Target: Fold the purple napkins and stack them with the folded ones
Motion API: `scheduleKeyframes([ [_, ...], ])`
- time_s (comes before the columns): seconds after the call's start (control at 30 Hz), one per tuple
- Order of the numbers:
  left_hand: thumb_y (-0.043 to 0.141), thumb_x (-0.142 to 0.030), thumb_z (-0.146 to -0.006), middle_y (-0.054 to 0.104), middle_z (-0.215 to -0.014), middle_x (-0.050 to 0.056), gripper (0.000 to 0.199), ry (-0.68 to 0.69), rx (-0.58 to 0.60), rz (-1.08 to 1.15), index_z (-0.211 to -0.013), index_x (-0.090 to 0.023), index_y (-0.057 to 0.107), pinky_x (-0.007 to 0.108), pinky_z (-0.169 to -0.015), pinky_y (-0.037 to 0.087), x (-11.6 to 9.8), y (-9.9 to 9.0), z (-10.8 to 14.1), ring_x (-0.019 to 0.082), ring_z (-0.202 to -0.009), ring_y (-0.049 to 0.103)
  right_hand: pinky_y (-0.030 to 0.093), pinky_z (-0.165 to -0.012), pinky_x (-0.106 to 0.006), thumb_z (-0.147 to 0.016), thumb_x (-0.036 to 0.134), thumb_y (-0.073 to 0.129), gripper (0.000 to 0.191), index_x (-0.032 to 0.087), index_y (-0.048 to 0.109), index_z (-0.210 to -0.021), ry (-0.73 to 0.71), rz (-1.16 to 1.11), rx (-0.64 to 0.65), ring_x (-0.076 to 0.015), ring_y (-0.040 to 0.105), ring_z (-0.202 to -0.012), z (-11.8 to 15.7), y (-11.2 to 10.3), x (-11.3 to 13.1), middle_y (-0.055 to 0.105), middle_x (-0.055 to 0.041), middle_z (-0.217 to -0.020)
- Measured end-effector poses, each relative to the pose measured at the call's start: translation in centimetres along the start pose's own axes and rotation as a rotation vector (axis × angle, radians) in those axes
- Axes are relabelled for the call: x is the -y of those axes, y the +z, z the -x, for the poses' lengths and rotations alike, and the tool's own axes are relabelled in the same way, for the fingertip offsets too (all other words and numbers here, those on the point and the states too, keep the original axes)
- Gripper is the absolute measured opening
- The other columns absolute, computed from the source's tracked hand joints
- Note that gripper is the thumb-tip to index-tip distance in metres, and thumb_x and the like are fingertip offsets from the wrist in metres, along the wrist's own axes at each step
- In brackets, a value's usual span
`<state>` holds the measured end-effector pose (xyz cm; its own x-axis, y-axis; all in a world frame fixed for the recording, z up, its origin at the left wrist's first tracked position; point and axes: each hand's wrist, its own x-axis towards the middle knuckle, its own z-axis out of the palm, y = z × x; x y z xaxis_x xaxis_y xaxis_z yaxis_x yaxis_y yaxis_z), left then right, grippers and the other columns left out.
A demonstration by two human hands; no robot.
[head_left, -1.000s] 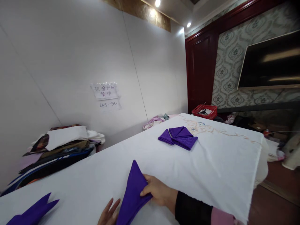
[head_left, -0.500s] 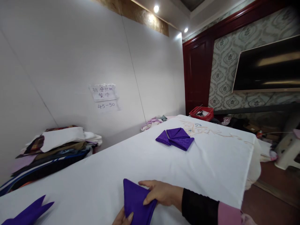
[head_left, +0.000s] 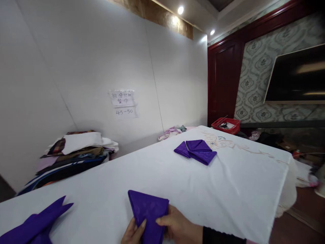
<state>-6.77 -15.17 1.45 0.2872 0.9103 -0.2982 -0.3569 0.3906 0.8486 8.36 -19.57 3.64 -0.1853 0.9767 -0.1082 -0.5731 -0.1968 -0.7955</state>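
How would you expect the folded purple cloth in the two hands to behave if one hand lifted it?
The folded purple cloth should be light, since it looks like thin fabric. Its straight, creased edges suggest some stiffness. If the left hand or right hand let go, its folds might loosen, as no fastening shows.

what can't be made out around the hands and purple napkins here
Head view:
Held purple napkin: lower end cut off by the bottom edge.
Right hand: fingers besides the thumb mostly hidden behind that napkin.
Left hand: wrist cut off by the bottom edge.
Purple cloth at left: cut off by left and bottom edges.
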Motion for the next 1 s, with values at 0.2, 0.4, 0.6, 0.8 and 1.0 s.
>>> scheduleKeyframes([
  [0.2,0.076,-0.032,-0.059,0.066,-0.108,0.006,0.066,0.085,-0.095,0.002,-0.119,-0.020,0.051,0.035,-0.082,0.052,-0.4,0.3,0.9,0.026,-0.098,0.062,0.046,-0.062,-0.028,-0.061,0.016,0.061,0.060,0.019,0.050,-0.120,-0.084,0.357,-0.069,-0.0157,0.060,-0.065,-5.0,-1.2,1.4,0.066,0.0007,-0.074],
  [0.4,0.060,-0.022,-0.076,0.052,-0.126,0.016,0.061,0.112,-0.400,-0.056,-0.130,-0.018,0.032,0.039,-0.081,0.052,-0.8,-1.7,0.3,0.023,-0.098,0.061,0.039,-0.091,-0.035,-0.063,0.010,0.056,0.069,0.016,0.041,-0.130,-0.103,1.117,-0.164,-0.0234,0.055,-0.104,-8.8,-4.5,2.7,0.059,-0.0103,-0.116],
  [0.6,0.041,-0.033,-0.087,0.042,-0.137,0.009,0.041,0.728,-0.410,-1.061,-0.125,-0.020,0.044,0.044,-0.105,0.030,-0.9,-3.4,-0.2,0.022,-0.127,0.036,0.034,-0.097,-0.033,-0.072,0.016,0.052,0.069,0.011,0.030,-0.138,-0.131,1.385,-0.149,-0.0232,0.047,-0.116,-8.2,-5.3,2.1,0.049,-0.0146,-0.129],
  [0.8,0.030,-0.048,-0.089,0.029,-0.145,0.008,0.056,0.548,0.036,-1.815,-0.137,-0.019,0.032,0.053,-0.108,0.015,0.1,-2.2,-0.3,0.025,-0.135,0.018,0.034,-0.098,-0.038,-0.077,0.014,0.047,0.060,0.009,0.034,-0.136,-0.234,1.789,-0.164,-0.0275,0.041,-0.121,-6.2,-3.3,2.9,0.042,-0.0176,-0.135],
  [1.0,0.034,-0.041,-0.087,0.017,-0.148,0.005,0.060,0.398,0.073,-1.912,-0.141,-0.022,0.018,0.053,-0.108,0.010,-0.1,-1.7,-0.1,0.026,-0.137,0.009,0.010,-0.110,-0.041,-0.087,0.038,0.041,0.060,0.015,0.026,-0.140,-0.397,1.750,0.258,-0.0224,0.012,-0.136,-3.5,1.8,1.7,0.019,-0.0076,-0.149],
])
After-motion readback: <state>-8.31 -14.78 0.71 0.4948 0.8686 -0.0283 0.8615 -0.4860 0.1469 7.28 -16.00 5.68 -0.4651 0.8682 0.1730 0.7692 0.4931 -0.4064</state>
